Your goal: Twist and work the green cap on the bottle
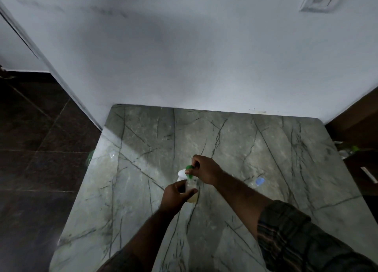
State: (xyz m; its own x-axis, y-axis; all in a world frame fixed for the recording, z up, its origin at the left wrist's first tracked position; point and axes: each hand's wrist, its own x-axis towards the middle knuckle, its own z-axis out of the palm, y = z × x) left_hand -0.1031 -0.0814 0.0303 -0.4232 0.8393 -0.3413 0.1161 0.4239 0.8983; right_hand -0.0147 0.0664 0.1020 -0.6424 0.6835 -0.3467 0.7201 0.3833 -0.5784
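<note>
Left hand point(176, 194) holds a clear bottle point(191, 192) upright on the tabletop point(266, 148); right hand point(204, 169) pinches its green cap point(189, 170). Judged step: working the cap; next calls for a steady bottle grip.

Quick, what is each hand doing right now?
Left hand: fingers curled round a clear bottle.
Right hand: pinches a green cap above it.

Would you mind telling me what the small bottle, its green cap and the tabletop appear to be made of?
The bottle looks like clear plastic or glass: pale liquid shows through it. The green cap seems to be matte plastic, evenly coloured. The tabletop looks like polished marble or a marble-look laminate, grey-green with dark veins.
</note>
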